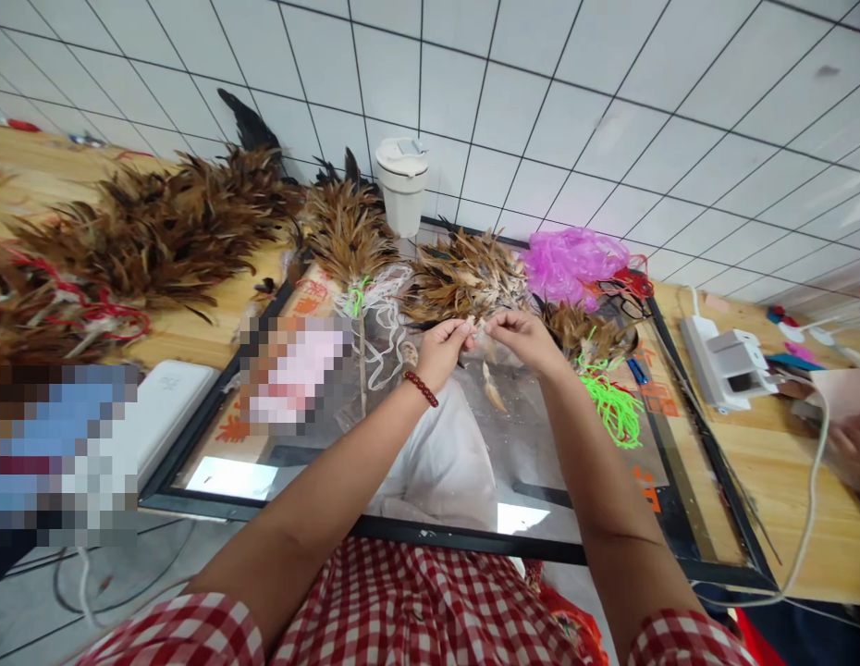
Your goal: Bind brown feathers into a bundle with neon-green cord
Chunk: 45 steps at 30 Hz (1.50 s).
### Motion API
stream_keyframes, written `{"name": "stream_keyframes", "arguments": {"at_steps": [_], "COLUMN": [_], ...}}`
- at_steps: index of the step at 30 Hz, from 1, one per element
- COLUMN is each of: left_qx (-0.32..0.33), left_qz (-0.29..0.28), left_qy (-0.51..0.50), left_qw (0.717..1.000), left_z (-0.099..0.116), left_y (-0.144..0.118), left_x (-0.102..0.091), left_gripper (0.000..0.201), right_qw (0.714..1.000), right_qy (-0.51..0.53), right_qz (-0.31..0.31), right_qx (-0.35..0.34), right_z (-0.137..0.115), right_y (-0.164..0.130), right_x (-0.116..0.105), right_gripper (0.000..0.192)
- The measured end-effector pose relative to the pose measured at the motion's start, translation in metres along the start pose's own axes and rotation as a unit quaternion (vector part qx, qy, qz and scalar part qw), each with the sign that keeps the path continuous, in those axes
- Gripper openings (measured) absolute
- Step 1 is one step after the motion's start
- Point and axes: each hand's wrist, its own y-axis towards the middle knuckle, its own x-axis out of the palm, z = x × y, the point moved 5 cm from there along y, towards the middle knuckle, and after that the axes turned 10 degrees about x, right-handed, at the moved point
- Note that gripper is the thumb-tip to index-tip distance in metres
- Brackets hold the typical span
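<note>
My left hand, with a beaded bracelet at the wrist, is closed in a pinch over the glass-topped frame. Close beside it, my right hand pinches too, fingertips almost meeting the left ones. Something small and pale lies between the fingertips, too small to name. Just behind the hands is a pile of brown feathers. A loose pale feather lies on the glass below them. To the left, a feather bundle on a thin stick is tied with green string, beside loose white string.
A white lidded cup stands by the tiled wall. Right of the hands are a purple plastic bag, glasses, bright green string and a power strip. Large feather bundles fill the left. Another person's hand shows at right.
</note>
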Motion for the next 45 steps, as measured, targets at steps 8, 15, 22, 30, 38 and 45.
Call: {"name": "stream_keyframes", "arguments": {"at_steps": [8, 15, 22, 30, 38, 45], "left_qx": [-0.007, -0.003, 0.009, 0.013, -0.005, 0.009], "left_qz": [0.015, 0.036, 0.039, 0.071, -0.058, -0.058], "left_qy": [0.011, -0.001, -0.023, -0.049, 0.002, 0.049], "left_qw": [1.0, 0.999, 0.999, 0.996, 0.998, 0.997], "left_z": [0.001, 0.001, -0.003, -0.009, 0.002, 0.005], "left_y": [0.0, 0.001, 0.003, 0.006, -0.003, -0.002], "left_x": [-0.001, -0.001, -0.003, -0.009, 0.004, 0.003], "left_gripper": [0.033, 0.033, 0.028, 0.028, 0.033, 0.035], "right_qw": [0.994, 0.992, 0.983, 0.968, 0.972, 0.973], "right_qy": [0.105, -0.048, -0.105, -0.186, -0.115, -0.17], "right_qz": [0.017, 0.087, 0.124, 0.054, 0.081, 0.109], "right_qx": [-0.021, -0.077, -0.088, -0.163, -0.188, -0.112], "right_z": [-0.009, -0.02, -0.028, -0.038, -0.038, -0.03], "right_y": [-0.003, -0.013, -0.019, -0.021, -0.018, -0.014], "right_x": [0.02, 0.02, 0.022, 0.018, 0.015, 0.0], "right_gripper": [0.031, 0.015, 0.016, 0.018, 0.016, 0.013]}}
